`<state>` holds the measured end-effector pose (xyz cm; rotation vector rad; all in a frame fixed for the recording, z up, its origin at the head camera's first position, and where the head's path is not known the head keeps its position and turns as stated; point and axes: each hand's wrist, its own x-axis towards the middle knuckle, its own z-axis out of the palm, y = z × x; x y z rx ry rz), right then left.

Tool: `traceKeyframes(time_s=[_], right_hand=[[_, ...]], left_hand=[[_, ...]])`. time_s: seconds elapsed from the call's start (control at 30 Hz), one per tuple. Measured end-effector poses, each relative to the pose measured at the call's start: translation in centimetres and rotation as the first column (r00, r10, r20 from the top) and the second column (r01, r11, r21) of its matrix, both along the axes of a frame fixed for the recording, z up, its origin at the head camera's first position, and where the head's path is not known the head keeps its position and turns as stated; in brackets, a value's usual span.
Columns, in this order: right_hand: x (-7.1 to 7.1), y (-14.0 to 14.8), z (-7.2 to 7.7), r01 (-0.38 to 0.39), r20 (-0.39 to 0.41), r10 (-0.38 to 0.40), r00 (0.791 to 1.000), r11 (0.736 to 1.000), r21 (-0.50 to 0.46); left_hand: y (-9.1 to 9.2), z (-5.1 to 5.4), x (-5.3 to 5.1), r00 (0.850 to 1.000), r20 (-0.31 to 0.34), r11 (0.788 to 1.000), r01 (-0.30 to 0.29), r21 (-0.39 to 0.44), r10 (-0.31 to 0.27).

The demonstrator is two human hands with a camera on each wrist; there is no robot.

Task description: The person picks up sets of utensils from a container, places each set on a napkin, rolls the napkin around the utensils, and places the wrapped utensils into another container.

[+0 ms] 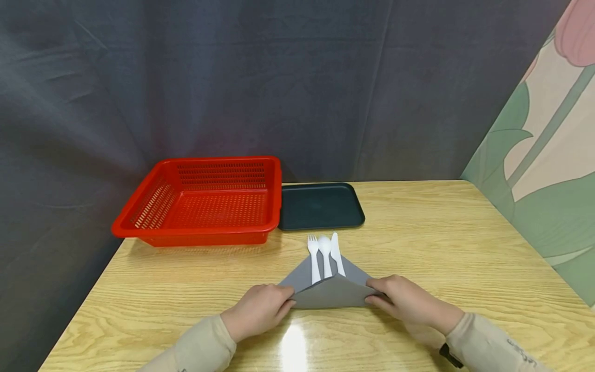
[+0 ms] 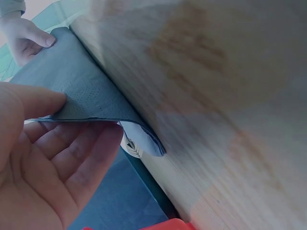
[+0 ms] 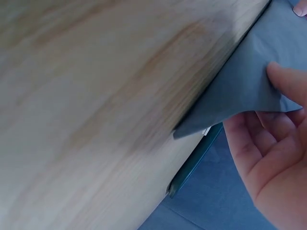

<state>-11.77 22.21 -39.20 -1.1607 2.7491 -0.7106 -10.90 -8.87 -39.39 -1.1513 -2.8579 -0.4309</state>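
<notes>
Napkin (image 1: 332,295), grey, folded, pinched at both sides.
Head view: at left rear, red basket (image 1: 200,239), just beside dark tray (image 1: 321,206), both on table (image 1: 465,248) before dark curtain (image 1: 279,77); fork (image 1: 314,264), spoon (image 1: 324,244) and knife (image 1: 335,250) side by side, lower ends hidden by the fold, which left hand (image 1: 260,310) and right hand (image 1: 404,299) grip; basket walls perforated, tray corners rounded, cutlery white, tabletop wood-grained. Left wrist view: tray behind; fine dotted texture, thumb above, fingers beneath. Right wrist view: tray edge beyond; flap pointed, thumb above, fingers beneath.
</notes>
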Motion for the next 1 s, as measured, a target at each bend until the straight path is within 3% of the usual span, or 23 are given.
traceKeyframes(time_s=[0.27, 0.4, 0.6, 0.8, 0.9, 1.0], right_hand=[[-0.4, 0.2, 0.3, 0.044, 0.105, -0.043, 0.993, 0.999, -0.002], [-0.8, 0.1, 0.4, 0.060, 0.129, -0.062, 0.990, 0.998, 0.018], [-1.2, -0.1, 0.3, 0.105, 0.179, -0.112, 0.978, 0.993, 0.045], [-1.5, -0.1, 0.2, 0.145, 0.205, -0.153, 0.967, 0.988, 0.054], [-1.6, -0.1, 0.2, 0.159, 0.225, -0.167, 0.960, 0.986, 0.054], [-1.6, -0.1, 0.2, 0.176, 0.252, -0.185, 0.950, 0.983, 0.058]], left_hand=[[0.0, 0.0, -0.2, 0.999, 0.037, 1.000, -0.008, 0.017, 0.008], [-0.1, 0.1, -0.5, 0.994, 0.112, 0.999, -0.020, 0.034, 0.016], [-0.5, 0.2, -1.3, 0.966, 0.256, 0.994, -0.063, 0.086, 0.039], [-1.1, 0.2, -1.9, 0.920, 0.387, 0.988, -0.116, 0.105, 0.067], [-1.3, 0.2, -2.0, 0.906, 0.416, 0.985, -0.134, 0.109, 0.077], [-1.5, 0.1, -2.1, 0.903, 0.424, 0.984, -0.135, 0.115, 0.074]])
